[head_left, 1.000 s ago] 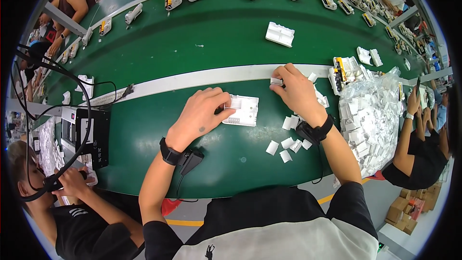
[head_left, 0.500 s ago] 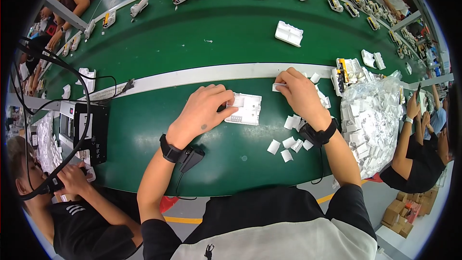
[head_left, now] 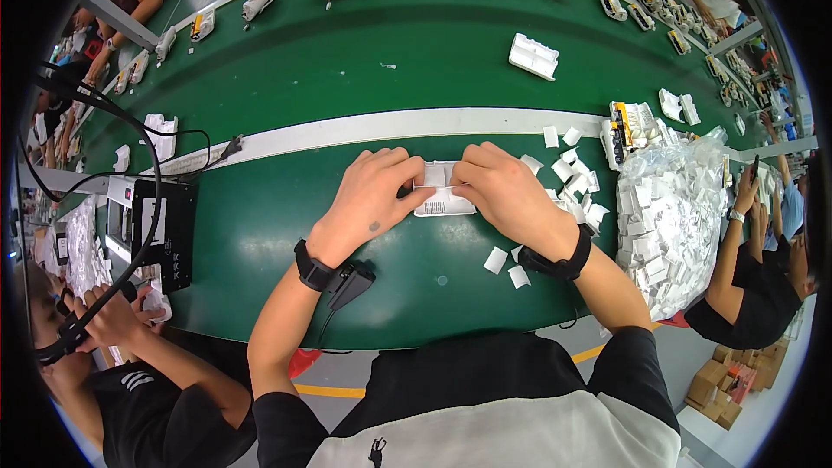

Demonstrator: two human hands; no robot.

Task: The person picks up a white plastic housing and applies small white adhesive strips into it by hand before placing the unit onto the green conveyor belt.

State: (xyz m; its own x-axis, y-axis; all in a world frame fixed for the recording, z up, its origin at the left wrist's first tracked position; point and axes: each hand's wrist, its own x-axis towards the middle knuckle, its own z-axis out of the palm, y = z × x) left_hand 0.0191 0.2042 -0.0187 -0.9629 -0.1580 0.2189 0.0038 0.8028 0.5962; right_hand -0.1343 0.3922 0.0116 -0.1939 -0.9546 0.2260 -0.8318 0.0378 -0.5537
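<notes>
A white plastic housing with a slotted patch lies on the green table in front of me. My left hand grips its left edge, thumb and fingers closed. At its right side, my right hand is closed in a pinch over the housing. A small thin white plastic piece spans the gap between both hands' fingertips, seen almost edge-on. My right fingers hide part of it. Loose white pieces of similar size lie near my right wrist, and more white pieces lie beyond that hand.
A clear bag full of white pieces stands at the right, beside a housing with yellow parts. A white rail borders the green belt, which carries more housings. On the left are a black machine, cables and a co-worker.
My right hand has come left and toward me, bringing the small white piece from the loose pieces to the housing. My left hand keeps its hold on the housing.
</notes>
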